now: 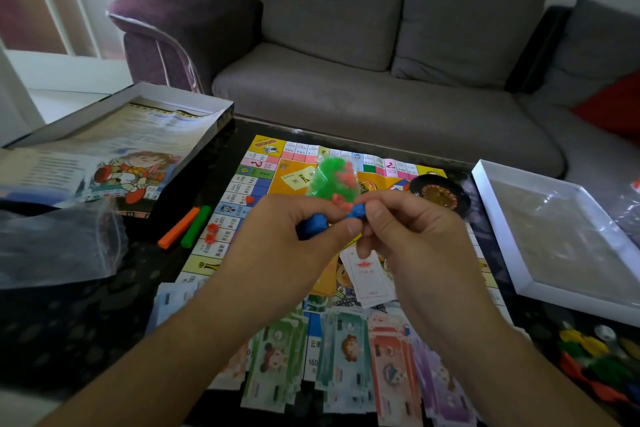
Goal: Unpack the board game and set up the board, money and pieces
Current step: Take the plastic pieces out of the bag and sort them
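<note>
Now both hands are working above the board (239, 191): the left hand (287, 239) and right hand (408, 229) are each pinching a blue piece (313, 226), probably pulling them apart; next, placing them down.

On the colourful paper game board (258, 184), left edge squares show 2000, 1200 and 600 beside Chinese characters too small to read; a pink square carries a red question mark, and "160" peeks between the fanned paper banknotes (346, 354)
</note>
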{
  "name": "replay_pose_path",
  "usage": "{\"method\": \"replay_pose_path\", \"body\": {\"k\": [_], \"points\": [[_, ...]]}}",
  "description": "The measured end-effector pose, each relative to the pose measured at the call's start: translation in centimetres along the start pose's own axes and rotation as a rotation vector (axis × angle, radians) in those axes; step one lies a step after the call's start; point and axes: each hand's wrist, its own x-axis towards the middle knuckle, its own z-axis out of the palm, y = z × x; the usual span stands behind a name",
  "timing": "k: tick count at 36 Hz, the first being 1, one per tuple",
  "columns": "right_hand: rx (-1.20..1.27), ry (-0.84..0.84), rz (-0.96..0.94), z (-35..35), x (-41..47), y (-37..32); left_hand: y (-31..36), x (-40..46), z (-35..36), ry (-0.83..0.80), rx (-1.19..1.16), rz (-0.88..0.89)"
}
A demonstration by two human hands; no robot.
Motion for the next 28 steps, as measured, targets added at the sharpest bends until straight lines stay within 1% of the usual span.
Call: {"method": "replay_pose_path", "body": {"k": [3,5,8,13,15,18,21,24,28], "points": [[0.007,-0.017,0.030,-0.03,0.06,0.07,-0.07,-0.09,0.08,0.002,0.020,0.014],[0.026,-0.028,0.055,-0.02,0.13,0.04,-0.09,-0.09,0.21,0.036,0.034,0.007],[0.124,-0.049,0.102,-0.08,0.22,-0.13,-0.06,0.00,0.35,0.088,0.059,-0.003],[0.243,-0.111,0.188,-0.22,0.33,-0.32,-0.25,-0.16,0.35,0.079,0.119,0.059],[0.291,-0.138,0.232,-0.24,0.30,-0.41,-0.58,-0.17,0.19,0.090,0.190,0.111],[0.334,-0.149,0.263,-0.19,0.31,-0.38,-0.87,-0.11,0.11,0.102,0.355,0.259],[0.375,-0.161,0.304,-0.10,0.31,-0.40,-0.91,-0.20,0.15,0.133,0.411,0.358],[0.395,-0.163,0.345,0.02,0.27,-0.68,-0.91,-0.20,0.16,0.159,0.434,0.408],[0.391,-0.153,0.362,0.05,0.17,-0.85,-0.85,-0.19,0.15,0.159,0.448,0.428]]}}
